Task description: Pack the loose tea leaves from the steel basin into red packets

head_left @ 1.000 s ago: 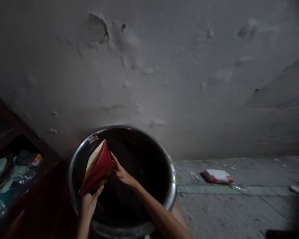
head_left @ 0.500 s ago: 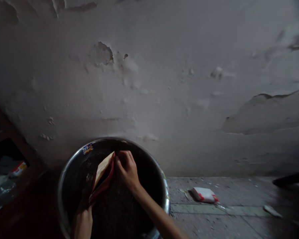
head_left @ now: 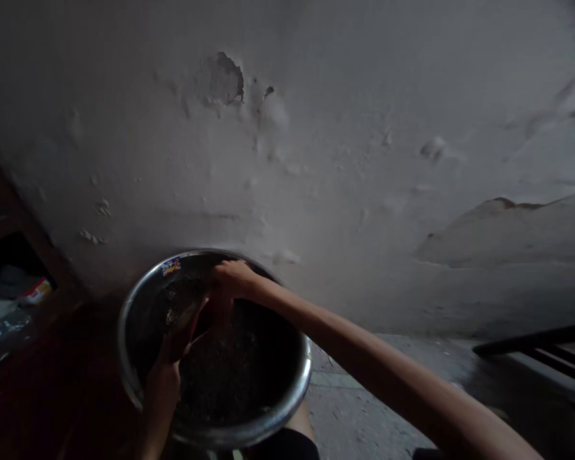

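My left hand (head_left: pixel 165 382) is clamped on the lower end of a folded red paper packet (head_left: pixel 186 335), thumb lying along its near side. My right hand (head_left: pixel 232 278) sits at the packet's upper end with the fingers bent downward; the fingertips are hidden from this camera, so I cannot tell whether they are pinched together on the paper or apart. The packet is tilted, held above the inside of a round metal basin (head_left: pixel 306 369), toward its left half. One edge of the paper stands away from the other, leaving a gap, but it is too dark in there for me to make out any contents.

Under the packet, dark, rough-looking material (head_left: pixel 225 377) covers the bottom of the basin; I cannot tell what it is. A small colourful sticker (head_left: pixel 171 266) shows inside the far left wall, just beneath the rim. My right forearm (head_left: pixel 364 338) crosses above the basin's right edge, and dark cloth (head_left: pixel 287 445) over a leg shows below its near edge.

Behind the basin rises a grey wall (head_left: pixel 326 160) with flaking paint. To the left, a brown wooden frame (head_left: pixel 67 284) stands beside clear plastic (head_left: pixel 4 335) and a red, yellow and white pack (head_left: pixel 37 291). On the right I see grey floor (head_left: pixel 359 415) and black bars (head_left: pixel 536 337).
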Tool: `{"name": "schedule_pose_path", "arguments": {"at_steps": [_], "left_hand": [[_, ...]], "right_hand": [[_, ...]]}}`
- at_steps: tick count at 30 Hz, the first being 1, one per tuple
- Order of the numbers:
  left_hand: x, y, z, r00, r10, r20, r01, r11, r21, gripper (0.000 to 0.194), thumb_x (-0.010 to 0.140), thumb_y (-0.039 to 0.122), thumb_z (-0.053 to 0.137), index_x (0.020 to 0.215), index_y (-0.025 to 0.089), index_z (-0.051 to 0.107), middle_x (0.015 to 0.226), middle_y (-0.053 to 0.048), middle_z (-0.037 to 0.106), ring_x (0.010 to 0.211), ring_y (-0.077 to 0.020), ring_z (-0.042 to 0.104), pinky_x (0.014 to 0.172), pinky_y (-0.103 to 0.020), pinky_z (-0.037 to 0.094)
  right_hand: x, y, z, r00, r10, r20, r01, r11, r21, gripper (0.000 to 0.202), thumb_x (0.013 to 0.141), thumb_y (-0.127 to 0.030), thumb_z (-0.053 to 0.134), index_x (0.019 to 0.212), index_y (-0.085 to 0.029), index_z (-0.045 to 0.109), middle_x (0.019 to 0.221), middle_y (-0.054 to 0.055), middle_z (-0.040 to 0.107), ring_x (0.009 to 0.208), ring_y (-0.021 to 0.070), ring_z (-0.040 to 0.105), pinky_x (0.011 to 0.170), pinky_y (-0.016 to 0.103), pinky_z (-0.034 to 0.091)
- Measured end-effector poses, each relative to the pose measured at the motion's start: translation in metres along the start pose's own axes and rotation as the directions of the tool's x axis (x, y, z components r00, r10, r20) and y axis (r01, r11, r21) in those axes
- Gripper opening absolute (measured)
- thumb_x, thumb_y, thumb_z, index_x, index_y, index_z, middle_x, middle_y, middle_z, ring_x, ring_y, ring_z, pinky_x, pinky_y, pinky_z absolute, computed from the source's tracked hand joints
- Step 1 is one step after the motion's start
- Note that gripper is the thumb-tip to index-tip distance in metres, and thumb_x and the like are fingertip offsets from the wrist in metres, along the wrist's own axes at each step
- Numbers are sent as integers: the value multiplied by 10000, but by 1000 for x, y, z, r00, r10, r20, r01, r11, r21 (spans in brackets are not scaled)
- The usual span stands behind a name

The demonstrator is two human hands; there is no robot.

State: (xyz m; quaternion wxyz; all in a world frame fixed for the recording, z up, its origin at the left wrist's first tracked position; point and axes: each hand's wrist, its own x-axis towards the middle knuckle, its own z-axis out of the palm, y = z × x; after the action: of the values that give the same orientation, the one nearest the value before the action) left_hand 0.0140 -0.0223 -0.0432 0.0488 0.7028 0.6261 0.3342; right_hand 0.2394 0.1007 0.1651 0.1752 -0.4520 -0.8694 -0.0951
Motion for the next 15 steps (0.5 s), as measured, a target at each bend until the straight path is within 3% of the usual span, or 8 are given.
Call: {"name": "schedule_pose_path", "arguments": {"at_steps": [3,5,8,10,12,14,15], "left_hand": [[4,4,-5,996,-40,80,41,999,-13,402,1002,254,402,1322,171,631,1300,-114,678,1132,-216,684,928,-282,546],[6,7,-9,984,-118,134,120,993,-11,378,1019,268,397,1258,149,664,1197,-127,726,1071,-224,709,880,-280,545],[8,13,-16,955,-241,174,238,971,35,370,1033,295,401,1216,138,682,1004,-130,771,912,-224,742,748,-265,523],[9,17,-21,943,-292,157,284,956,74,380,1028,335,428,1229,134,679,881,-128,771,814,-229,741,657,-260,478],[10,21,-26,913,-374,160,358,926,122,434,1021,400,431,1115,104,734,795,-150,755,767,-255,731,606,-276,436],[12,24,-30,871,-454,187,428,889,164,555,1015,475,404,902,79,776,755,-189,738,758,-285,722,594,-299,419],[12,25,-31,858,-476,194,447,877,175,609,1011,503,386,818,77,776,748,-204,732,760,-295,718,595,-306,419]], "right_hand": [[1,-25,-3,992,-96,-84,93,995,-36,189,904,-301,635,1029,-186,717,1052,109,711,1045,236,611,938,359,437],[2,-37,-1,975,-169,-142,172,985,8,178,939,-213,574,1064,-168,692,1089,120,695,1058,227,592,963,375,419],[2,-33,6,952,-183,-245,256,916,308,178,961,-263,566,1080,-197,680,1069,81,698,1032,198,603,960,356,422],[0,-16,17,928,40,-370,199,787,584,292,979,-424,530,1160,-234,656,1130,55,692,1068,189,608,980,347,426],[-7,4,37,839,423,-342,12,614,789,466,997,-561,385,1262,-247,605,1216,55,667,1101,187,607,984,341,441],[-19,17,70,744,662,-95,-308,465,830,605,986,-628,278,1310,-213,576,1242,84,654,1110,197,604,984,347,452],[-28,19,90,725,680,105,-503,420,755,639,959,-665,307,1352,-223,548,1297,87,628,1170,207,577,1016,361,435]]}}
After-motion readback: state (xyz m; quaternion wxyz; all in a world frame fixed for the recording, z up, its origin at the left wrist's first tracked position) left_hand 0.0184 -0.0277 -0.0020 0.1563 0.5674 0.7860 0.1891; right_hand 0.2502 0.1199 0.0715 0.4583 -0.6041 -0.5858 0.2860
